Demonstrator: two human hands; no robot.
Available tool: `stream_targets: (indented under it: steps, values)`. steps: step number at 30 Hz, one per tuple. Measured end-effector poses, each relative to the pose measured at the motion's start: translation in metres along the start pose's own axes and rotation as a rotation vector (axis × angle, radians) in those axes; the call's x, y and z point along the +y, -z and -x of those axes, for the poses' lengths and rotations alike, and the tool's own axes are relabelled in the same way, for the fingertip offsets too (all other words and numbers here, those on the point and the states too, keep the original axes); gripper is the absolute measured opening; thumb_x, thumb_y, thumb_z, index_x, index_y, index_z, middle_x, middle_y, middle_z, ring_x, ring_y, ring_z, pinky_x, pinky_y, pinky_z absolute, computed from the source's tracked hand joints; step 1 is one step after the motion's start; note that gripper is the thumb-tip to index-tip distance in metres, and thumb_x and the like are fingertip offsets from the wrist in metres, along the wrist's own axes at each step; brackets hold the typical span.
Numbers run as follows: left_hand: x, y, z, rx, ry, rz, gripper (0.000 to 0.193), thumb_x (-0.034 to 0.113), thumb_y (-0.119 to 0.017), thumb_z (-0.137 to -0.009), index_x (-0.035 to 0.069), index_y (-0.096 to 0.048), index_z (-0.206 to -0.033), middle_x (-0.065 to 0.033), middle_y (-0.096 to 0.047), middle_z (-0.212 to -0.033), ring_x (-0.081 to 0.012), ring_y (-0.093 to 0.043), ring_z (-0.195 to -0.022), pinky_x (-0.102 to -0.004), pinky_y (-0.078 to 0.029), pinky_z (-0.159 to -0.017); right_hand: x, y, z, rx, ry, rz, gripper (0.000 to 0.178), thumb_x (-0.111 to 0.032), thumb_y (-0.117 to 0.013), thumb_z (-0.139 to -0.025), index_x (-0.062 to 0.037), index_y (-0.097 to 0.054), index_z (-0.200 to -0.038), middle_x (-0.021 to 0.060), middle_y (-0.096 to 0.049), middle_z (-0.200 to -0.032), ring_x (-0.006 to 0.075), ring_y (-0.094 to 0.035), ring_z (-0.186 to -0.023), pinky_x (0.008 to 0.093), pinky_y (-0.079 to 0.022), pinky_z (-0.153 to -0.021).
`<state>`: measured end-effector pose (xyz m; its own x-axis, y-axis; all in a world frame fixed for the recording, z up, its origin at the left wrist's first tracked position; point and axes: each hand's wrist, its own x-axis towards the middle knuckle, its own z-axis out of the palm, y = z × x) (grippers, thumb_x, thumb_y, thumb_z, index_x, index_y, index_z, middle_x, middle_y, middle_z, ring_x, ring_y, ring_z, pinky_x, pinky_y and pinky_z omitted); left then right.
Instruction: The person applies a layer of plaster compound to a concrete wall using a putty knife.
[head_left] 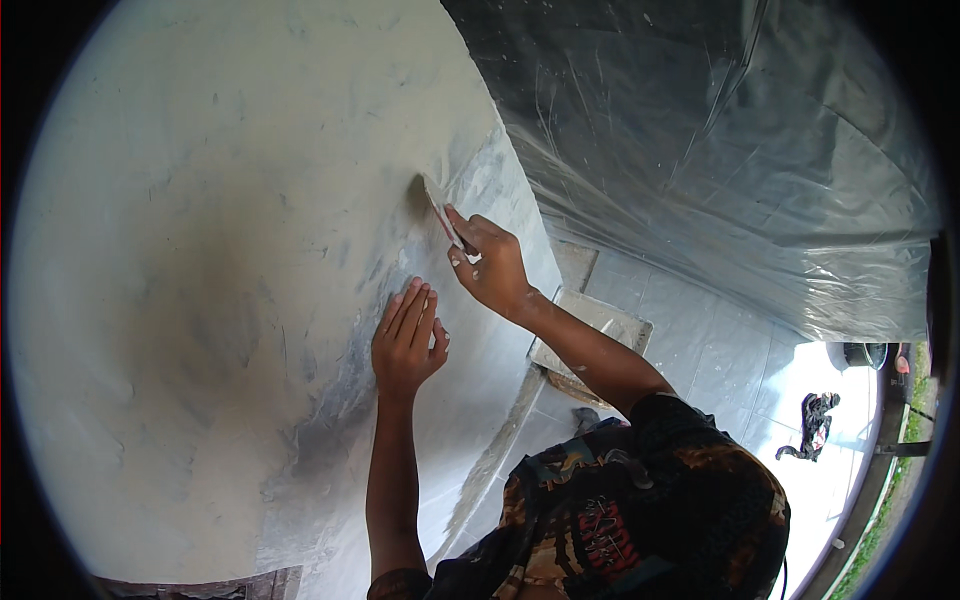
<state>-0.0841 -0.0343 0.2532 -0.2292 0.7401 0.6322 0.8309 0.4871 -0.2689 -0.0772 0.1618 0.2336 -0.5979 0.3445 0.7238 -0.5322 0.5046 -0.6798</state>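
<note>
A pale plastered wall (220,250) fills the left and middle of the head view. My right hand (492,268) grips a small putty knife (437,203) and presses its blade against the wall near the wall's corner. My left hand (405,340) lies flat on the wall just below and to the left, fingers together and pointing up, holding nothing. Both forearms come up from the lower edge, and a patterned dark sleeve (640,500) covers my right shoulder.
Clear plastic sheeting (740,150) hangs to the right of the wall corner. A flat board with plaster (600,325) lies on the tiled floor (720,360) below my right arm. A dark cloth heap (815,425) lies further right, near a round pot (858,354).
</note>
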Motion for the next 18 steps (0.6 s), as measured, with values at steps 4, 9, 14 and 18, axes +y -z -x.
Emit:
stream_targets:
  steps: [4, 9, 14, 18]
  values:
    - [0.006, 0.003, -0.008, 0.011, -0.01, 0.02, 0.03, 0.006, -0.06, -0.082, -0.002, -0.07, -0.109, -0.0139, -0.07, -0.118, -0.025, -0.063, -0.12, -0.0393, -0.043, -0.108, 0.021, 0.037, -0.064, 0.338, -0.067, 0.101, 0.052, 0.004, -0.065, -0.077, 0.0037, -0.061, -0.128, 0.0135, -0.056, -0.072, 0.0232, -0.056, -0.059, 0.0338, -0.047, -0.059]
    - [0.007, 0.0, -0.007, 0.016, -0.019, 0.017, 0.03, 0.006, -0.06, -0.081, -0.002, -0.071, -0.109, -0.0139, -0.07, -0.118, -0.025, -0.063, -0.12, -0.0398, -0.043, -0.108, 0.043, 0.009, -0.072, 0.192, -0.082, 0.33, 0.057, -0.003, -0.07, -0.077, 0.0006, -0.056, -0.133, 0.0139, -0.062, -0.084, 0.0308, -0.062, -0.071, 0.0399, -0.05, -0.064]
    - [0.003, 0.0, -0.001, -0.001, 0.006, 0.013, 0.029, 0.005, -0.06, -0.081, -0.002, -0.071, -0.108, -0.0138, -0.07, -0.117, -0.0246, -0.063, -0.12, -0.04, -0.044, -0.107, -0.008, -0.002, 0.007, -0.059, 0.03, 0.071, 0.062, 0.001, -0.069, -0.075, -0.0013, -0.056, -0.135, 0.0118, -0.06, -0.077, 0.0243, -0.062, -0.066, 0.0333, -0.052, -0.063]
    - [0.006, 0.005, -0.007, 0.006, -0.013, 0.02, 0.029, 0.005, -0.06, -0.081, -0.001, -0.071, -0.108, -0.0139, -0.07, -0.117, -0.0246, -0.063, -0.12, -0.0401, -0.045, -0.107, 0.005, 0.039, -0.039, 0.105, -0.032, 0.049, 0.054, -0.002, -0.067, -0.078, 0.0007, -0.059, -0.131, 0.013, -0.056, -0.074, 0.0256, -0.056, -0.061, 0.0355, -0.048, -0.06]
